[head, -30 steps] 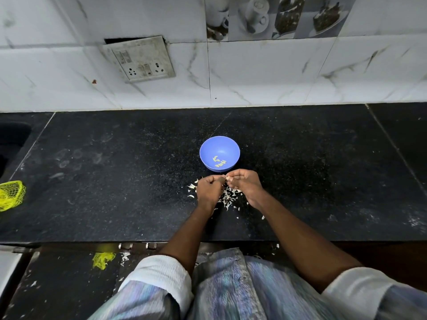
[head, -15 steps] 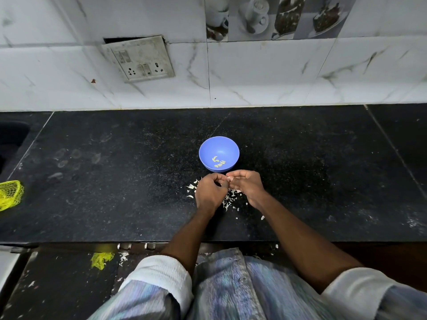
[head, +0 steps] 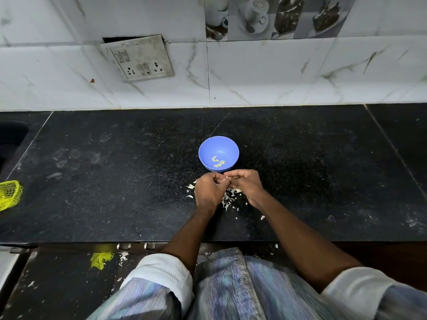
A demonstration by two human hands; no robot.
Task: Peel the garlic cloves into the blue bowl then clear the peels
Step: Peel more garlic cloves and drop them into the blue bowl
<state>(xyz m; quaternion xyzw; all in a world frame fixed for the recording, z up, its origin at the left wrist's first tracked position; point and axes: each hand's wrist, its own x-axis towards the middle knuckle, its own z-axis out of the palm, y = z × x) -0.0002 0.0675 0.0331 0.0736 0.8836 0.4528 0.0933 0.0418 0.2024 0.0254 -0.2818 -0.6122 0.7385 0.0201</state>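
Note:
The blue bowl (head: 218, 148) stands mid-counter with several pale peeled garlic cloves (head: 218, 161) at its bottom. Just in front of it my left hand (head: 208, 191) and my right hand (head: 248, 184) meet, fingers curled. Between their fingertips they pinch a small garlic clove (head: 227, 176), of which only a white sliver shows. White garlic peels (head: 227, 199) lie scattered on the black counter under and around both hands.
A yellow mesh bag (head: 10, 195) lies at the counter's left edge, beside a dark sink recess (head: 11, 135). A tiled wall with a socket plate (head: 138, 58) rises behind. Below the counter's front edge lie a yellow mesh scrap (head: 100, 259) and more peel bits.
My hands have stayed in place in front of the bowl, with only small finger movements on the clove. The bowl and the peels have not moved.

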